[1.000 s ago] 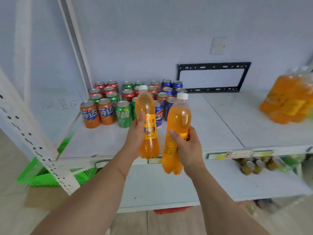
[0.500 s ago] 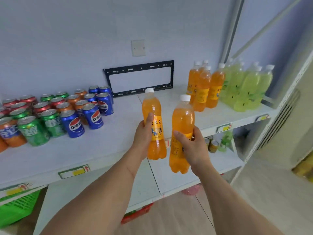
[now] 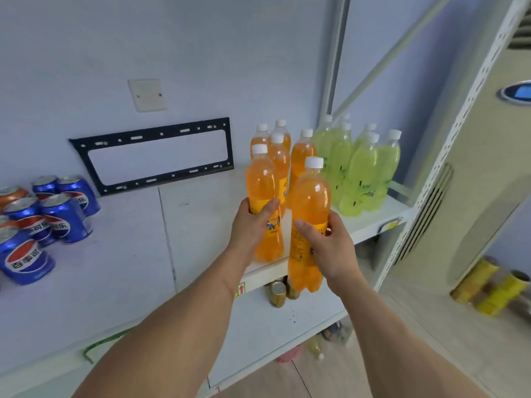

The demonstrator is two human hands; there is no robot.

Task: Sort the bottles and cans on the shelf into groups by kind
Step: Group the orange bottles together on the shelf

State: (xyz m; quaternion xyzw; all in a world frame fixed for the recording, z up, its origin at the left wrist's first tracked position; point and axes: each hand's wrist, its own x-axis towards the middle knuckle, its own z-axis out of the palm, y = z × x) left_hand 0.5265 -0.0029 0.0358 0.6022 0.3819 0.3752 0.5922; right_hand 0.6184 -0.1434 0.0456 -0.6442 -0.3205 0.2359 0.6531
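My left hand (image 3: 253, 225) grips an orange soda bottle (image 3: 263, 182) with a white cap, held upright over the white shelf (image 3: 129, 254). My right hand (image 3: 330, 248) grips a second orange bottle (image 3: 310, 202), its base hanging past the shelf's front edge. Just behind them stands a group of orange bottles (image 3: 301, 153), and to its right a group of pale green bottles (image 3: 359, 170). Blue cola cans (image 3: 57, 216) stand at the left of the shelf, with an orange can (image 3: 11, 195) behind them.
A black metal bracket (image 3: 155, 156) leans against the wall at the back of the shelf. Gold cans (image 3: 278, 293) sit on the lower shelf. A perforated upright (image 3: 448, 156) bounds the shelf on the right, with a standing air conditioner (image 3: 488, 182) and yellow cans (image 3: 488, 285) beyond.
My view has swung further right and both hands have carried their orange bottles closer to the group of orange bottles. Most of the cans have slid out of view at the left.
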